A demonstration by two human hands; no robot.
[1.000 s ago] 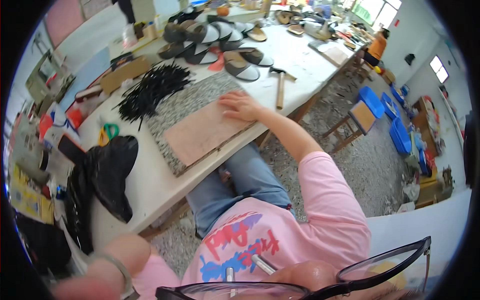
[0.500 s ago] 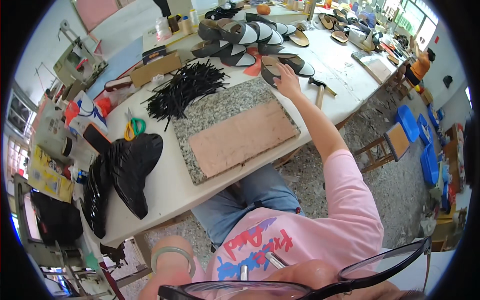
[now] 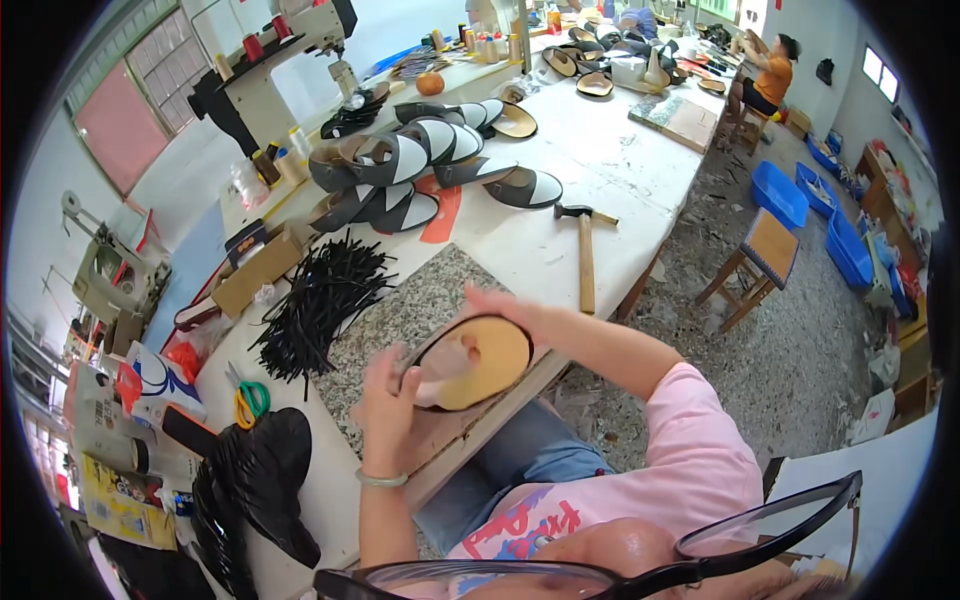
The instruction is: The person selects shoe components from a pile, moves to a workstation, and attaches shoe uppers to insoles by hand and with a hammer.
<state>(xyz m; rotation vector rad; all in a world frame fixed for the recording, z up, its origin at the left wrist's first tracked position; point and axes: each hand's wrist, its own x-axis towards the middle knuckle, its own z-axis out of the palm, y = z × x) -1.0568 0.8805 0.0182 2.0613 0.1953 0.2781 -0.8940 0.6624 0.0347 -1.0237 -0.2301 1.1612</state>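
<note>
A shoe (image 3: 490, 365) with a tan inside and a dark rim is held tilted between my two hands, low over the worktable. My left hand (image 3: 388, 408) is at its left end, thumb by the rim and fingers along the outer side, slightly blurred. At its far right side my right hand (image 3: 508, 312) grips the edge, with some fingers hidden behind the shoe. Beneath lie a speckled stone slab (image 3: 440, 275) and a pinkish board (image 3: 425, 445), mostly covered by the shoe and hands.
A hammer (image 3: 587, 260) lies right of the slab. Black strips (image 3: 320, 305) are heaped at its left, near scissors (image 3: 248, 395) and shiny black pieces (image 3: 265, 480). Black-and-white shoes (image 3: 400, 155) cluster beyond. A stool (image 3: 765, 245) stands right; a person in orange (image 3: 770, 75) sits farther off.
My right hand has brought a shoe from the far group back over the slab. My left hand has come up from below to meet it. The view has shifted.
</note>
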